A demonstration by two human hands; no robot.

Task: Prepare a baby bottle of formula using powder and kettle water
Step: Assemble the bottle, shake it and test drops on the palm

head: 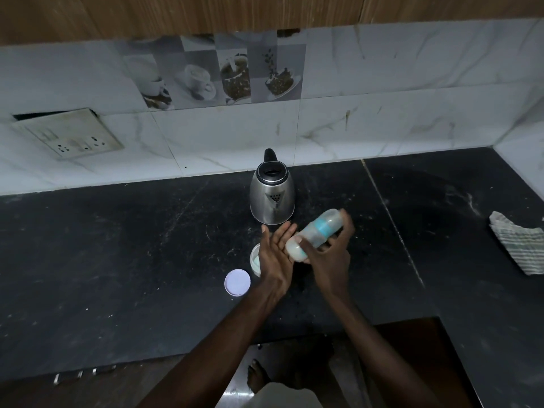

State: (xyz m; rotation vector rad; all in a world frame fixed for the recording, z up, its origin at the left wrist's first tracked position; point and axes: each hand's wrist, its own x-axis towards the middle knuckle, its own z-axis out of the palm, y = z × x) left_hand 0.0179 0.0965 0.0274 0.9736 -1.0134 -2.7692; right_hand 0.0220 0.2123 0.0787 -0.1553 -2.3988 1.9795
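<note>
Black speckled stone desk [117, 260] carries a steel electric kettle [272, 198] near the tiled wall. Just in front of it, above the desk, the right hand [329, 257] grips a clear baby bottle with a blue collar [316, 231], tilted, its milky base against the flat, straight-fingered left hand [275, 257]. A small open white tub [254, 259] sits partly behind that hand, its round lilac lid [237, 282] just beside. A striped grey cloth [518, 245] lies well apart.
</note>
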